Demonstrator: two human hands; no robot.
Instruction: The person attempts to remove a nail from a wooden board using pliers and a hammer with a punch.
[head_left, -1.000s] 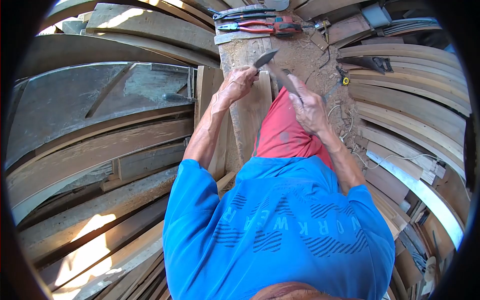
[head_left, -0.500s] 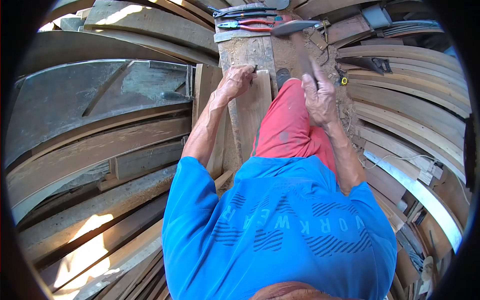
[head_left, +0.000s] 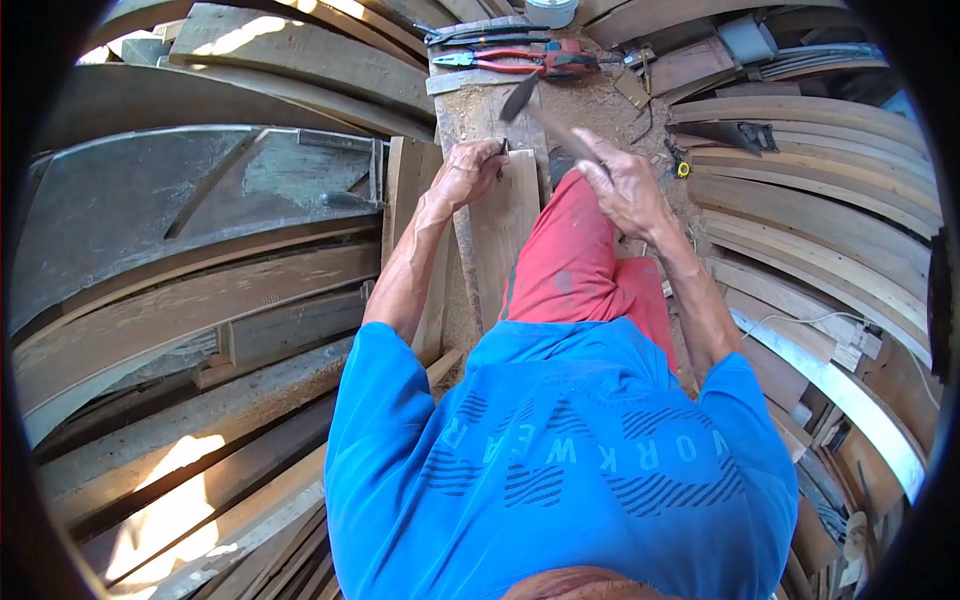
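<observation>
My left hand [head_left: 468, 172] is closed around a small dark tool [head_left: 503, 150], held upright at the far end of a light wooden board [head_left: 505, 215]; most of the tool is hidden by the fingers. My right hand [head_left: 628, 190] grips the wooden handle of a hammer [head_left: 518, 100], whose dark head hangs a little above and beyond the left hand. The board lies lengthwise on a worn bench plank [head_left: 490, 98], beside my leg in red trousers [head_left: 565, 255].
Beyond the hands lie pliers [head_left: 490, 62] and a red tool [head_left: 568, 60] amid sawdust. A handsaw [head_left: 715, 131] and yellow tape measure [head_left: 683, 169] are at the right. Planks are stacked on both sides, with a grey panel [head_left: 215, 185] at the left.
The hammer rose up and to the right, then came back down toward the left hand. My left hand has stayed near the board's end, closed on the small tool.
</observation>
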